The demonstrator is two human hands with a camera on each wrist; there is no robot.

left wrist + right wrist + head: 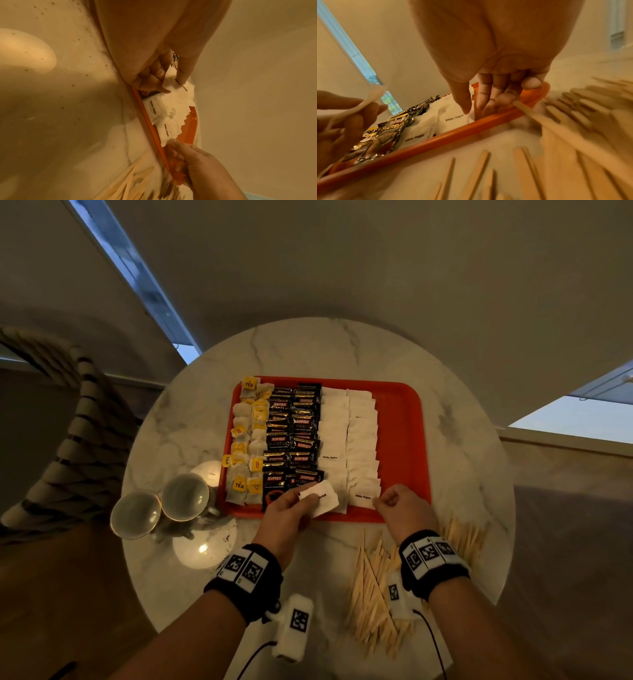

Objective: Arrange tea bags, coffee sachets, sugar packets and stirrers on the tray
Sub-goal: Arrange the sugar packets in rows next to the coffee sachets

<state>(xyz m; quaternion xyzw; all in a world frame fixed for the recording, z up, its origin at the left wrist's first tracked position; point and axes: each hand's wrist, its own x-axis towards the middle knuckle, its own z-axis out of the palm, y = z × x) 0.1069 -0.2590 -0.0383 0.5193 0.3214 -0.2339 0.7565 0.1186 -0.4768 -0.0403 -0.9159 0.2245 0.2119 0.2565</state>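
Note:
An orange tray (404, 440) on the round marble table holds a column of tea bags (245, 446), black coffee sachets (294, 436) and two columns of white sugar packets (349, 436). My left hand (305, 498) pinches a loose sugar packet (320, 498) just above the tray's near edge; the left wrist view shows thumb and fingers on this packet (185, 92). My right hand (376, 501) pinches the near corner of the front sugar packet (452, 120) in the right column. Wooden stirrers (373, 587) lie loose on the table under my right wrist.
Two upturned cups (185, 496) (135, 513) stand on the table left of the tray. A striped chair (78, 440) is at the far left. The tray's right strip is bare orange. Stirrers (573, 121) crowd the tray's near rim (453, 136).

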